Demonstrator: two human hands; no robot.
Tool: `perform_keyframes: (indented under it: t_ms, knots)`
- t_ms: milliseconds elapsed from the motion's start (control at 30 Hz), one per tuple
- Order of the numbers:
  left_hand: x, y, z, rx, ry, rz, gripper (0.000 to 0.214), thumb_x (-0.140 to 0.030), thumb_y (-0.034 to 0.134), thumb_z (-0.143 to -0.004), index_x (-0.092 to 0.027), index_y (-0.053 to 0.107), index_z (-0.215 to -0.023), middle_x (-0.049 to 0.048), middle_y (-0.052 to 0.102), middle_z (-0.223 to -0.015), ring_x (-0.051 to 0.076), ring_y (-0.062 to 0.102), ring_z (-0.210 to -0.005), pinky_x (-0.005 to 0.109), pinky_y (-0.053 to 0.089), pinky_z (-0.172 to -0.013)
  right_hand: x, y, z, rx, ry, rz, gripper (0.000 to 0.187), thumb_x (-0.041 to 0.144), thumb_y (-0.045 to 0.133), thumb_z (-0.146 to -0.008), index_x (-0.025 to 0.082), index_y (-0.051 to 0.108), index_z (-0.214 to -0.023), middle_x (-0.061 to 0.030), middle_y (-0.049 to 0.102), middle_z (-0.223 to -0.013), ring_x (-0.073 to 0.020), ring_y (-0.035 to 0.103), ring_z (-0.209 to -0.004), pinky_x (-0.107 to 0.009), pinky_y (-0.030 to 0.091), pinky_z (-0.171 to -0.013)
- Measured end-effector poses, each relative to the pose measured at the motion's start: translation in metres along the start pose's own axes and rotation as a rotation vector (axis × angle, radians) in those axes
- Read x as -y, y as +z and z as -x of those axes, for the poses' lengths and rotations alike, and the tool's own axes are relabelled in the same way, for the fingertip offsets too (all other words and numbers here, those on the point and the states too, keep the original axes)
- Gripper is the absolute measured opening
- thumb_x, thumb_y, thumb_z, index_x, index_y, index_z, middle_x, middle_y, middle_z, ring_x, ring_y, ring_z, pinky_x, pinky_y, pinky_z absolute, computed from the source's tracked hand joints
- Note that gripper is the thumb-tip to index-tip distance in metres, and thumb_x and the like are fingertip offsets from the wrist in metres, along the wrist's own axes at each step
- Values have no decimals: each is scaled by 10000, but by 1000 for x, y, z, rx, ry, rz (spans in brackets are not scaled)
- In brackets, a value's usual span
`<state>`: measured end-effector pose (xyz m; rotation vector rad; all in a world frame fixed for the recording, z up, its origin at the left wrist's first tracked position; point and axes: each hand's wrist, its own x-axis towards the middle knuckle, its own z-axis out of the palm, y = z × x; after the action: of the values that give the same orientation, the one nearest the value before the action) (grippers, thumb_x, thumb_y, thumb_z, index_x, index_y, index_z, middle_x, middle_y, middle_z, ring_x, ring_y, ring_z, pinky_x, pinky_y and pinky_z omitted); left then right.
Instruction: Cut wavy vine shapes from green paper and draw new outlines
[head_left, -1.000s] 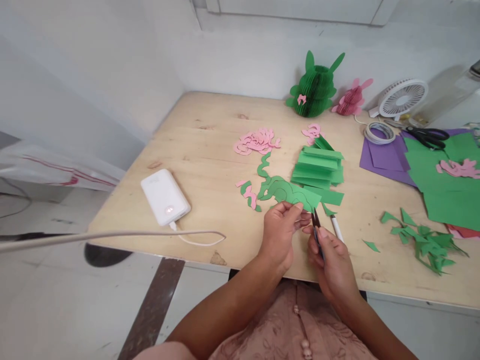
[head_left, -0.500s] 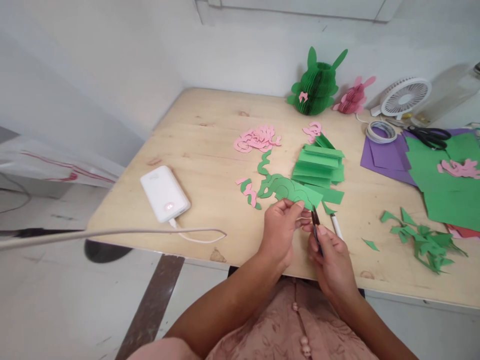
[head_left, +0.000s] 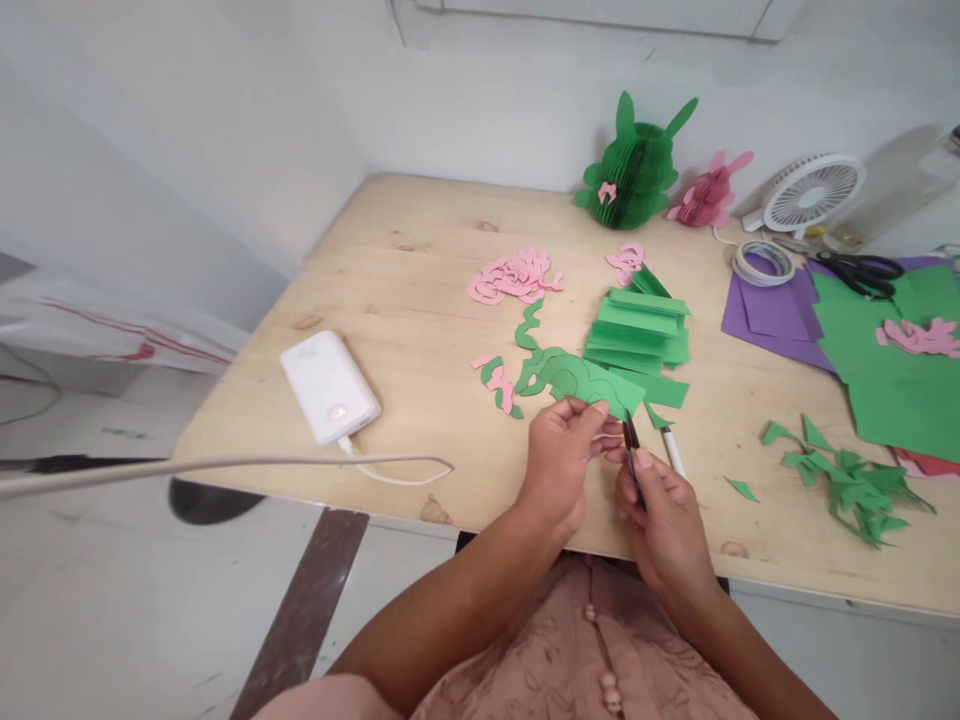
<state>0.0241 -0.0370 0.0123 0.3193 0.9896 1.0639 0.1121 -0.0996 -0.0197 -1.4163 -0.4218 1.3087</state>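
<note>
The left grip (head_left: 561, 462) pinched a green paper strip (head_left: 582, 382), its long axis running left to right; the right grip (head_left: 664, 508) clasped dark scissors (head_left: 631, 438) pointing forward at the strip.

Here we have the green paper strip with dark wavy outlines (head_left: 581, 381), held aslant, its left part curvy-edged, its right end squared off and nearer to us. And there we see the slim, dark-bladed scissors (head_left: 632, 435), held pointing away from us, tips right at the paper's near edge, beside the right-hand corner.
</note>
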Motion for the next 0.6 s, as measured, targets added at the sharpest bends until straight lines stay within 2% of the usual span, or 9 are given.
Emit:
perform_keyframes:
  t_ms: [600]
  knots:
    - [-1,1,-1,-6,-9,-3,220,-251,728,-636,-157,529,-652,14,631,-602,135,617,-602,267,494,-637,0,1,0,-7,8,-19,344,515,694,-749,178,639,-792,70,380,-516,-74,234,-434,-224,165,-390]
